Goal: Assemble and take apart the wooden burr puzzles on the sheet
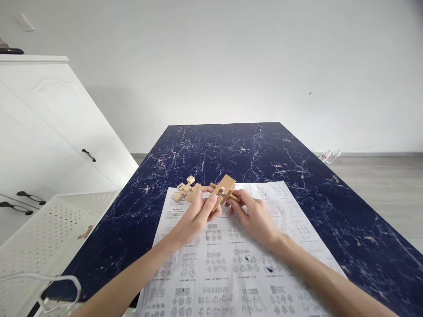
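Between my two hands, above the far part of a printed sheet, is a brown wooden interlocking puzzle [226, 183] with a notched opening in its middle. My left hand [202, 209] grips its left side, thumb on the near face. The fingers of my right hand [253, 213] close on a short wooden bar at its right side; my fingertips partly hide how the bar joins the rest. Just left of my left hand, a cluster of pale wooden puzzle pieces [187, 189] lies at the sheet's far left corner.
The creased instruction sheet [231, 281], full of small diagrams, covers the near middle of the dark blue marbled table [214, 149]. At left are a white perforated basket [49, 224], a white cable [78, 286] and a white cabinet [49, 114]. Clear bottles [330, 156] stand beyond the right edge.
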Available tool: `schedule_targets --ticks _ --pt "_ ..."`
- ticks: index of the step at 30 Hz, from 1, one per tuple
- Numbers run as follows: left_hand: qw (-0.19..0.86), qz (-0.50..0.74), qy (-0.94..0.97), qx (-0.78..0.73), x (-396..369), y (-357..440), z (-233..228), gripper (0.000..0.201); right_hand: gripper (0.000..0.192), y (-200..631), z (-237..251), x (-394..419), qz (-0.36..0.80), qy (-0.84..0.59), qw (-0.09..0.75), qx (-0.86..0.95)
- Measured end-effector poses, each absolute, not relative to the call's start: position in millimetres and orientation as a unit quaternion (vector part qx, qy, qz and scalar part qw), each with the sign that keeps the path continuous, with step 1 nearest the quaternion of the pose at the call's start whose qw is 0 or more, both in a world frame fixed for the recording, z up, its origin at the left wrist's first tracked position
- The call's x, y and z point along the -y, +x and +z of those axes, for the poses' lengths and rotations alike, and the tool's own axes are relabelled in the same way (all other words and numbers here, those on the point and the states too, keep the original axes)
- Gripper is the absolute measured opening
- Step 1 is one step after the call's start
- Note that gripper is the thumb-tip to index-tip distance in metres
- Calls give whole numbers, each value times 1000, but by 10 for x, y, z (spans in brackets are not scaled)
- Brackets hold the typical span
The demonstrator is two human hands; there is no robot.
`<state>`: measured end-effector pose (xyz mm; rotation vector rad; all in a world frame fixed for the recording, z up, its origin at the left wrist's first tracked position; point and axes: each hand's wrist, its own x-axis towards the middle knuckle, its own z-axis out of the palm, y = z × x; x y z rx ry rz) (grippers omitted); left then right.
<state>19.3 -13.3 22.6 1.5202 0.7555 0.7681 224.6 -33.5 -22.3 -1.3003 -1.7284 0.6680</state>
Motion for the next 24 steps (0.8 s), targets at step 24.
schedule_targets --ticks 24 --pt "633 365 575 -369 216 303 243 30 25 2163 -225 414 75 -524 385 757"
